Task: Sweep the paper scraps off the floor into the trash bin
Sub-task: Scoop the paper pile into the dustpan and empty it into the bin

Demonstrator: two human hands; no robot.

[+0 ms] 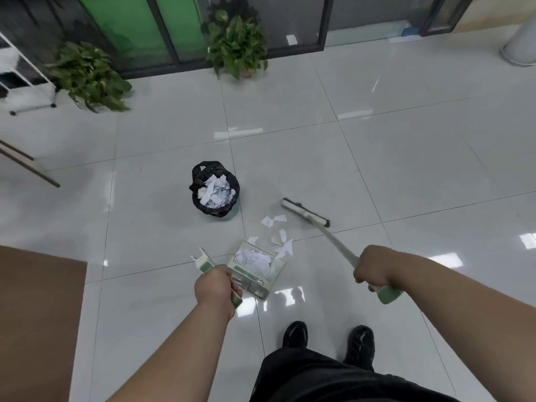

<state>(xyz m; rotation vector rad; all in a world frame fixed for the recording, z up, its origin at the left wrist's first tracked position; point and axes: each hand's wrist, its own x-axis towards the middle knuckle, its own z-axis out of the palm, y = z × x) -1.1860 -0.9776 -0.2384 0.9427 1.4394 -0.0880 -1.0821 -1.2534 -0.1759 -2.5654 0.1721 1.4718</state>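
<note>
Left hand curled round the handle of a part-filled dustpan, right hand gripping the broom, loose paper scraps lay at the pan's mouth near the heaped trash bin, where a careless tip could have spilled them back out.

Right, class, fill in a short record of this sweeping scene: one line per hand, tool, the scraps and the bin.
left hand: grips the dustpan handle
right hand: grips the broom handle
dustpan: mouth faces the loose scraps, paper inside
broom: head beyond the loose scraps
loose scraps: on the floor between dustpan and broom head
trash bin: black liner, paper inside
</note>
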